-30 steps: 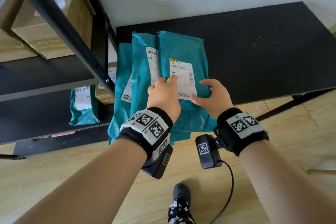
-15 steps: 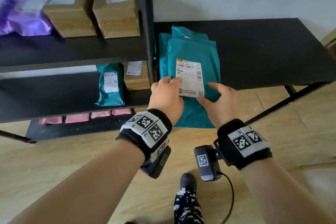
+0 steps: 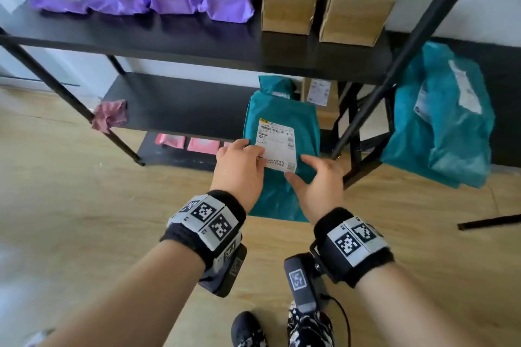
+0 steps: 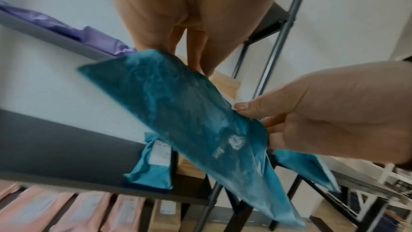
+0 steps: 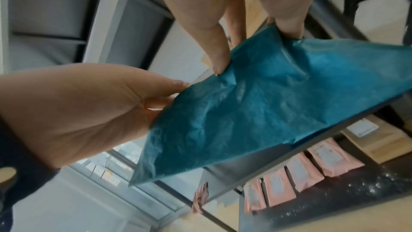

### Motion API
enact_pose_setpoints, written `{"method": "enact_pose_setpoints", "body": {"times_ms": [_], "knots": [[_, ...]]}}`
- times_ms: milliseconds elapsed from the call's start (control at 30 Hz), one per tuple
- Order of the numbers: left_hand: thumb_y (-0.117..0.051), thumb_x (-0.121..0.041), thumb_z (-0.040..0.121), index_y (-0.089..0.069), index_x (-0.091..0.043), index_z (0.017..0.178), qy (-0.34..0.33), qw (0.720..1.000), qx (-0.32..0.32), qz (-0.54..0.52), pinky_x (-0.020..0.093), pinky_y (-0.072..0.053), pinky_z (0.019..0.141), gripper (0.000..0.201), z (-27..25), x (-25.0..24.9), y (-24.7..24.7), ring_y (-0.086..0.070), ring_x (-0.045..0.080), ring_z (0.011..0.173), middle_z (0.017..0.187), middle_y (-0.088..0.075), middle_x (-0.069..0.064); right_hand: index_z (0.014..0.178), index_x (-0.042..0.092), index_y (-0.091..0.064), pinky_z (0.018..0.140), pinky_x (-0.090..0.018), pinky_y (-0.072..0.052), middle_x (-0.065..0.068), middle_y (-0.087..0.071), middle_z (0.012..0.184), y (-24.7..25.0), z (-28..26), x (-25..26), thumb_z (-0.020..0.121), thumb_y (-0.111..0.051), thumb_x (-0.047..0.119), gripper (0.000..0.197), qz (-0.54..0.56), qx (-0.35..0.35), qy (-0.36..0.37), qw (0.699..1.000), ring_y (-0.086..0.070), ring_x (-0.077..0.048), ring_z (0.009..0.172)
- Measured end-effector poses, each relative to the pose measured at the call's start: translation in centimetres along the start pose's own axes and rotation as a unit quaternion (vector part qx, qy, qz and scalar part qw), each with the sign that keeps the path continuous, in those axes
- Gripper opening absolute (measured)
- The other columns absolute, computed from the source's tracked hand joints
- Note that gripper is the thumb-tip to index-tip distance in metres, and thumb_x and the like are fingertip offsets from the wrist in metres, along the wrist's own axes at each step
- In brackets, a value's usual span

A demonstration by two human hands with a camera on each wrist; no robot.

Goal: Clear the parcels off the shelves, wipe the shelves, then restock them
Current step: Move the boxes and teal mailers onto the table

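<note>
Teal parcel [image 3: 282,155] is pinched between both your hands: your left hand [image 3: 239,169] grips its left edge beside the white label [image 3: 277,145], thumb on top and fingers beneath, and your right hand [image 3: 318,180] pinches its right edge the same way. You hold it in the air in front of the middle shelf [image 3: 180,101], its far end near the teal parcel [image 3: 277,86] standing on that shelf.

Handling, as judged: the bag sags and creases between your grips in both wrist views, so it is soft, thin and light, with a slick film skin. Hold it by both side edges near the label, where the contents give some body; a corner alone would let it droop or slip.

Against half a second earlier: the parcel has come away from the black table and the teal stack [image 3: 442,121] to the right of that shelf. Your grip is unchanged.
</note>
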State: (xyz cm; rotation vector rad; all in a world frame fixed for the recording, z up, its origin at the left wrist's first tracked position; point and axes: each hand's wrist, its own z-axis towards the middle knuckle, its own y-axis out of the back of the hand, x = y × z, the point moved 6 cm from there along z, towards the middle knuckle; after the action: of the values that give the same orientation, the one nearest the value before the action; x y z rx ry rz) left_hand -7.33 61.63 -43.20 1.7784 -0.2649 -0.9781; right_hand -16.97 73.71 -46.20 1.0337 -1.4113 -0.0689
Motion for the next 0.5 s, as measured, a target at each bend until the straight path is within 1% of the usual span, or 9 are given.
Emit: {"method": "enact_pose_setpoints", "body": {"times_ms": [67,133,200,267,367,500], "knots": [[-0.045,-0.021,0.096,-0.061,-0.017,0.123,0.031,0.999,-0.005,-0.006,0.033,-0.031,0.103,0.031,1.1,3.2,-0.4,-0.042,0.032,0.12,0.136,-0.049,0.004,0.128,0.012,-0.053,0.09,-0.004,-0.019,-0.011,-0.039,0.131,-2.9,1.1,0.5,0.084,-0.069,0.021,0.049,-0.005,0.026,0.003,1.0,-0.041,-0.02,0.121],[-0.048,-0.021,0.095,-0.062,-0.017,0.122,0.054,0.998,0.0,-0.009,0.034,-0.034,0.104,0.03,2.7,6.1,-1.4,-0.043,0.031,0.12,0.136,-0.05,0.004,0.128,0.012,-0.053,0.087,-0.002,-0.016,-0.01,-0.037,0.13,-5.8,2.8,0.6,0.084,-0.069,0.02,0.048,-0.011,0.049,0.002,0.999,-0.041,-0.02,0.121],[-0.051,-0.02,0.094,-0.064,-0.016,0.12,0.072,0.997,0.005,-0.009,0.036,-0.035,0.105,0.029,5.2,8.7,-2.6,-0.045,0.031,0.12,0.135,-0.051,0.007,0.128,0.013,-0.052,0.091,-0.004,-0.017,-0.009,-0.037,0.129,-8.7,5.3,0.4,0.085,-0.067,0.02,0.046,-0.017,0.076,0.0,0.997,-0.04,-0.019,0.122],[-0.053,-0.018,0.093,-0.065,-0.015,0.118,0.085,0.996,0.006,-0.007,0.041,-0.038,0.104,0.028,8.2,11.3,-3.8,-0.047,0.033,0.119,0.133,-0.052,0.009,0.128,0.014,-0.052,0.096,-0.009,-0.02,-0.008,-0.037,0.13,-11.7,8.3,0.0,0.086,-0.066,0.02,0.045,-0.027,0.096,0.001,0.995,-0.038,-0.018,0.123],[-0.055,-0.015,0.091,-0.067,-0.013,0.116,0.098,0.995,0.01,-0.003,0.044,-0.041,0.102,0.027,13.6,14.9,-6.2,-0.048,0.036,0.117,0.132,-0.054,0.012,0.129,0.012,-0.051,0.094,-0.009,-0.019,-0.009,-0.036,0.131,-16.4,13.4,-1.0,0.088,-0.064,0.019,0.043,-0.035,0.12,0.004,0.992,-0.036,-0.018,0.124],[-0.056,-0.016,0.091,-0.068,-0.015,0.115,0.107,0.994,0.016,0.012,0.044,-0.042,0.102,0.026,20.3,19.9,-10.1,-0.049,0.036,0.117,0.133,-0.054,0.01,0.13,0.012,-0.051,0.092,-0.011,-0.02,-0.01,-0.038,0.129,-22.6,19.8,-3.2,0.089,-0.063,0.019,0.044,-0.051,0.131,0.006,0.99,-0.037,-0.018,0.121]]}}
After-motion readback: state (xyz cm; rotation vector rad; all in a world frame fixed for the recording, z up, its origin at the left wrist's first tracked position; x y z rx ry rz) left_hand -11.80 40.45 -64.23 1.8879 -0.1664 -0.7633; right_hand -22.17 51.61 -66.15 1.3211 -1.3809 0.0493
